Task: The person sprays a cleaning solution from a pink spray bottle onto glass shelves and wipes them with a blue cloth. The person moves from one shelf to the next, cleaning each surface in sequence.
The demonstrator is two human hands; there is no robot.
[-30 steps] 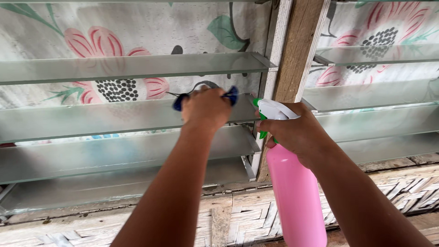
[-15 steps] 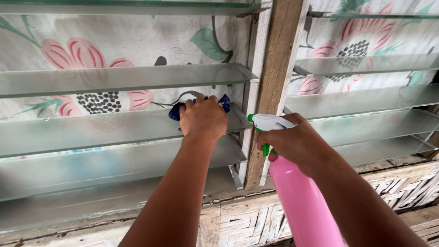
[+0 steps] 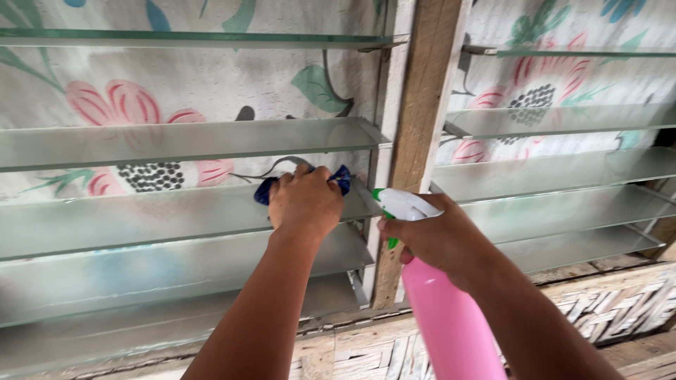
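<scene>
My left hand (image 3: 304, 204) presses a blue cloth (image 3: 341, 178) onto a frosted glass louvre slat (image 3: 141, 218), near the slat's right end. The cloth shows only at the edges of my fingers. My right hand (image 3: 440, 239) grips the neck of a pink spray bottle (image 3: 451, 324) with a white and green trigger head (image 3: 403, 205), held just right of the left hand, in front of the wooden post (image 3: 419, 141). The nozzle points left toward the slats.
More glass slats (image 3: 176, 141) are stacked above and below, with a second louvre set (image 3: 563, 169) right of the post. A floral curtain (image 3: 176, 77) hangs behind the glass. A woven bamboo wall (image 3: 605, 309) runs below the windows.
The view has shifted, so the hands sit lower and more to the right in frame. The left hand with the cloth stays on the same slat; the bottle stays beside it.
</scene>
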